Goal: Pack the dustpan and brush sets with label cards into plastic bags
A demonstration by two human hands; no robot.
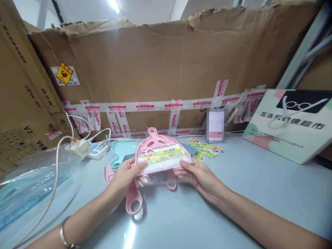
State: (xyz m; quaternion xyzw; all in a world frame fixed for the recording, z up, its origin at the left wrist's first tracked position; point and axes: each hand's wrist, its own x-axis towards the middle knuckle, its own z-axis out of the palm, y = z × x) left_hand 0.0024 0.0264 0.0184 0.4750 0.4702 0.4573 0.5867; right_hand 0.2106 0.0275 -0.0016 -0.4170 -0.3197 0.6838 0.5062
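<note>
Between my hands is a pink dustpan and brush set in a clear plastic bag, raised a little over the table. A yellow-green label strip runs across its white bristles. My left hand grips the set's left edge, thumb on top. The right edge is pinched in my right hand, with the fingers underneath. Below and behind the set, another pink handle with a ring end lies on the table. A turquoise dustpan lies behind my left hand. Several printed label strips are scattered behind my right hand.
A large cardboard box closes off the back. A phone-like screen leans against it. On the left are a power strip, a white cable and clear plastic bags. A paper bag stands at the right.
</note>
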